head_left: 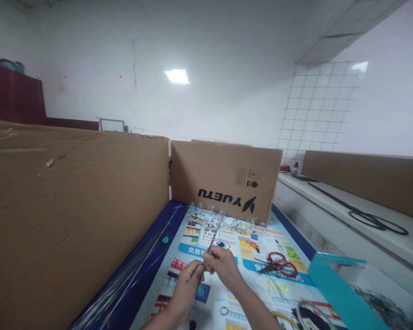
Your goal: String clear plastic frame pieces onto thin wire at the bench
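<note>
Over the printed mat, my left hand [188, 280] and my right hand [222, 264] meet with fingertips pinched close together. Between them is a thin, dark wire-like stem [214, 236] that slants up and away toward the back. My right hand grips it just above my left fingertips. What exactly lies between the left fingertips is hidden. Small clear, shiny pieces [234, 223] lie along the far end of the mat, near the stem's tip. Red-handled scissors [278, 266] rest to the right of my right hand.
Cardboard walls stand at the left [72, 220] and back [223, 174]. Long thin wires [124, 284] lie along the left edge, near a small green piece [165, 239]. At right are a teal box [344, 293] holding a wiry tangle, some rings [313, 314], and a white ledge with a black cable [375, 222].
</note>
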Tool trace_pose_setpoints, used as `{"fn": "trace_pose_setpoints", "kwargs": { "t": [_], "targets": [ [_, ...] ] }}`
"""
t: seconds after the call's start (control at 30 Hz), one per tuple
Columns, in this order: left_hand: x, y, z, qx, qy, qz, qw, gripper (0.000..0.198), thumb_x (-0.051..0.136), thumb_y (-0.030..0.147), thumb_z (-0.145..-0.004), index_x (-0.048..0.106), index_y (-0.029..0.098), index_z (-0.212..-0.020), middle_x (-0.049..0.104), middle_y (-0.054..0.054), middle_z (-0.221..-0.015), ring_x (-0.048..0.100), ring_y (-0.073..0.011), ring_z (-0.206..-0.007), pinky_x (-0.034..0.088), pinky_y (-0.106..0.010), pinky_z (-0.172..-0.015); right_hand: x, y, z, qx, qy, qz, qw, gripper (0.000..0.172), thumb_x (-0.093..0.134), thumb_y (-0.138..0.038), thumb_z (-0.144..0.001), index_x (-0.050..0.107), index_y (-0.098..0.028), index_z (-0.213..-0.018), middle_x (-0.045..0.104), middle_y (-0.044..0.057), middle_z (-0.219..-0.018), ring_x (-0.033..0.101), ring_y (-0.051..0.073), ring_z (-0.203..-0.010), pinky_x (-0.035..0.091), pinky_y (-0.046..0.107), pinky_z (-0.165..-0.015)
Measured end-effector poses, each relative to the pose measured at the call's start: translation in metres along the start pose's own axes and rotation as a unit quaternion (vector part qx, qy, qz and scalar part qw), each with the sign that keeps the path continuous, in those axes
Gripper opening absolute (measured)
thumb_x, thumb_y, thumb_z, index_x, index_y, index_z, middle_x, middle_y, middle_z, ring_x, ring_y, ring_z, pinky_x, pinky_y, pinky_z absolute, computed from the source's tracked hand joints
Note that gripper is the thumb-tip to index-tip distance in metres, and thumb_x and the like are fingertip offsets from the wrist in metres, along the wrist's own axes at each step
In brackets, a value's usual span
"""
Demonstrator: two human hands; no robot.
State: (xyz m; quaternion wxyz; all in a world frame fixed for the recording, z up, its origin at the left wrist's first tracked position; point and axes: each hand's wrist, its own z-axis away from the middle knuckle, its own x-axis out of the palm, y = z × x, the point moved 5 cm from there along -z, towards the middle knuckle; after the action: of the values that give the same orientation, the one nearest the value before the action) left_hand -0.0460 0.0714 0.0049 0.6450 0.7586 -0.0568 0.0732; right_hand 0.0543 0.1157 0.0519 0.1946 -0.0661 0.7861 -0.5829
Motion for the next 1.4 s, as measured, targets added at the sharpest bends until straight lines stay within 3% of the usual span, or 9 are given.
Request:
{"fn": "trace_pose_setpoints", "kwargs": {
  "t": [0.17,0.3,0.47,0.63,0.8,0.9,1.07,1.23,1.4],
  "targets": [
    [0.015,-0.001,0.011,-0.109,-0.052,0.116,0.986,0.038,0.063,0.052,-0.067,0.051,0.016,-0.069,0.035,0.009,-0.047,0.016,-0.0034,-0.037,0.008,-0.019,-0.038,-0.017,-0.012,0.003,0.015,-0.022,-0.063,0.998,0.029,0.063,-0.039,-0.068,0.053,-0.016,-0.054,0.055,-0.002,-0.051,0.05,0.01,-0.043,0.04,0.022,-0.042],
    [0.028,0.005,0.023,-0.138,-0.129,0.179,0.965,0.033,0.063,0.046,-0.07,0.051,0.015,-0.07,0.029,0.009,-0.045,0.012,-0.0039,-0.039,0.009,-0.019,-0.038,-0.037,-0.026,0.014,0.001,0.008,-0.103,0.995,0.029,0.065,-0.039,-0.069,0.056,-0.015,-0.056,0.056,-0.001,-0.051,0.05,0.009,-0.046,0.041,0.021,-0.045],
    [0.035,-0.002,0.033,-0.189,-0.198,0.184,0.944,0.026,0.062,0.039,-0.073,0.051,0.015,-0.07,0.026,0.01,-0.044,0.009,-0.0045,-0.039,0.005,-0.019,-0.037,-0.054,-0.025,0.031,0.005,0.03,-0.134,0.99,0.024,0.068,-0.035,-0.067,0.059,-0.014,-0.059,0.058,-0.001,-0.054,0.05,0.009,-0.047,0.041,0.021,-0.046],
    [0.038,-0.007,0.042,-0.229,-0.233,0.141,0.935,0.026,0.06,0.038,-0.074,0.055,0.013,-0.07,0.033,0.008,-0.048,0.012,-0.0041,-0.039,0.005,-0.019,-0.037,-0.069,-0.011,0.057,0.057,0.041,-0.137,0.988,0.024,0.067,-0.036,-0.068,0.06,-0.013,-0.065,0.059,0.0,-0.052,0.051,0.01,-0.046,0.042,0.022,-0.047],
    [0.039,-0.011,0.046,-0.234,-0.241,0.046,0.941,0.028,0.061,0.04,-0.072,0.058,0.013,-0.071,0.045,0.004,-0.052,0.022,-0.0037,-0.036,0.008,-0.02,-0.036,-0.073,0.017,0.085,0.1,0.094,-0.162,0.977,0.028,0.068,-0.04,-0.067,0.057,-0.014,-0.067,0.06,0.0,-0.053,0.052,0.01,-0.047,0.041,0.023,-0.049],
    [0.045,-0.013,0.045,-0.218,-0.24,-0.009,0.946,0.033,0.059,0.047,-0.071,0.058,0.013,-0.072,0.047,0.005,-0.051,0.026,-0.0041,-0.036,0.012,-0.02,-0.035,-0.062,0.03,0.097,0.114,0.124,-0.17,0.971,0.029,0.068,-0.041,-0.066,0.056,-0.015,-0.066,0.059,0.0,-0.053,0.051,0.01,-0.047,0.04,0.024,-0.05],
    [0.062,-0.005,0.041,-0.197,-0.217,-0.053,0.955,0.034,0.057,0.048,-0.072,0.055,0.014,-0.068,0.046,0.006,-0.05,0.027,-0.0038,-0.036,0.016,-0.018,-0.036,-0.043,0.032,0.106,0.111,0.12,-0.157,0.974,0.026,0.066,-0.04,-0.067,0.057,-0.015,-0.064,0.054,-0.003,-0.048,0.047,0.01,-0.046,0.038,0.023,-0.05],
    [0.078,0.009,0.037,-0.196,-0.213,-0.058,0.955,0.027,0.059,0.041,-0.071,0.048,0.017,-0.069,0.045,0.008,-0.048,0.024,-0.0035,-0.035,0.013,-0.018,-0.036,-0.056,0.029,0.113,0.093,0.134,-0.149,0.975,0.023,0.065,-0.037,-0.069,0.06,-0.015,-0.064,0.054,-0.002,-0.052,0.047,0.011,-0.05,0.037,0.023,-0.052],
    [0.08,0.01,0.036,-0.204,-0.233,-0.08,0.948,0.02,0.057,0.034,-0.073,0.049,0.017,-0.068,0.044,0.008,-0.046,0.024,-0.0039,-0.037,0.015,-0.018,-0.039,-0.069,0.025,0.124,0.093,0.128,-0.149,0.976,0.021,0.063,-0.035,-0.071,0.06,-0.016,-0.063,0.054,-0.001,-0.055,0.046,0.011,-0.052,0.038,0.024,-0.053]
  ]
}}
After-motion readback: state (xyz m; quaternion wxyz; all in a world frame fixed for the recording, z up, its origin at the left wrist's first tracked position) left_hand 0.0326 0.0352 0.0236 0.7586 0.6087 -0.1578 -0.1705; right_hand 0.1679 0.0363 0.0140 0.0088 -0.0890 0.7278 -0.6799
